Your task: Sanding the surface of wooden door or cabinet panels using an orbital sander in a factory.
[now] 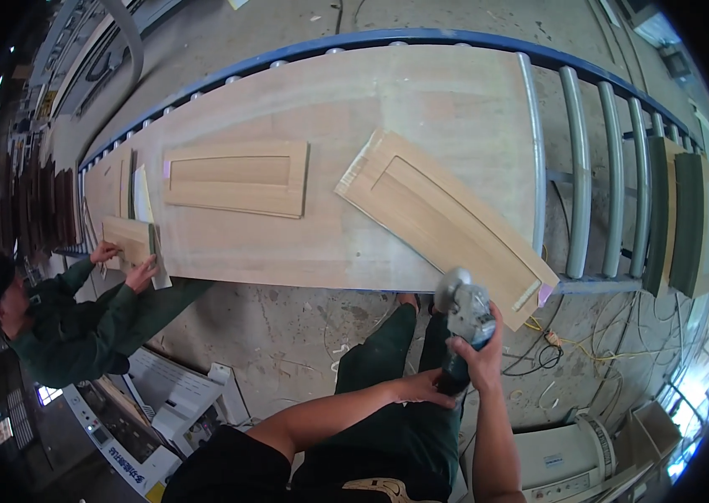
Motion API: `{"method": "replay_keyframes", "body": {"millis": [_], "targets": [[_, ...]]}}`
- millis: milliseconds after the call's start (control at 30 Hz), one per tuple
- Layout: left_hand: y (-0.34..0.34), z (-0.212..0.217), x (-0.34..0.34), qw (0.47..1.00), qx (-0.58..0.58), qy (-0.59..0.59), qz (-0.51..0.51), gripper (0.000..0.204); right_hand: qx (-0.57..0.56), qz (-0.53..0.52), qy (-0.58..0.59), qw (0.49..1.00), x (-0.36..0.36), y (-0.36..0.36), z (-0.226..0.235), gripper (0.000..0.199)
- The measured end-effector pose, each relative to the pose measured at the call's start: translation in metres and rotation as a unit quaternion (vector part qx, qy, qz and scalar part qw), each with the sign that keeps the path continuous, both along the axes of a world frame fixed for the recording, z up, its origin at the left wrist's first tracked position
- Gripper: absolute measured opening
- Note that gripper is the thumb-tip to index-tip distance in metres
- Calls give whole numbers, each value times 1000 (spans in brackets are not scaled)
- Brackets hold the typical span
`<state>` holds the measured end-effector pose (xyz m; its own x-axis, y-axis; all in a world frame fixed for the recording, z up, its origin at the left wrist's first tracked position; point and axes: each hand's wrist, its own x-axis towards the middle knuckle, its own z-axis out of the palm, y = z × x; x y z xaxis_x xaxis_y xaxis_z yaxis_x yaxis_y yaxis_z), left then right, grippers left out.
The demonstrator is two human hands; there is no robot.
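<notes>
Both my hands are on an angle grinder [470, 318], its round head up and close to the table's near edge. The fingers of my right hand [482, 356] wrap around its body. My left hand [423, 389] closes on the lower end of its dark handle. Just beyond the tool, a pale wooden panel door [447, 214] lies slantwise on the board, its near right corner past the edge. A purple mark [545, 293] shows at that corner. Farther left, a second wooden panel [237, 178] lies flat, apart from my hands.
A large plywood board [329, 109] covers the blue-framed roller conveyor [577, 168]. At the left a co-worker [61, 318] in dark green handles a small wooden panel [130, 241]. Stacked panels [690, 222] stand at the right end. Cables [597, 352] trail on the floor beside a pale machine [556, 461].
</notes>
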<state>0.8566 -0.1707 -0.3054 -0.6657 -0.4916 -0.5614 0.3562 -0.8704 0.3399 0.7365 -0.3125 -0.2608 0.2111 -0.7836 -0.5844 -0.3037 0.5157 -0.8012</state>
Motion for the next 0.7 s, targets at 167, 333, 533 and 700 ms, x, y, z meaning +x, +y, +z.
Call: {"method": "replay_keyframes", "body": {"millis": [167,333,533,700], "targets": [[18,-2,26,969,67,100,217,55,167,14,-286,944,66,-8,-16,95],[34,-2,66,937,62,-65,337,41,246,94,-348,900,120,6,-62,83],[30,-21,111,844,114,-335,403,41,190,197,-233,933,137,27,-84,70],[10,-52,152,719,121,-557,398,43,218,142,-152,953,50,36,-68,52]]}}
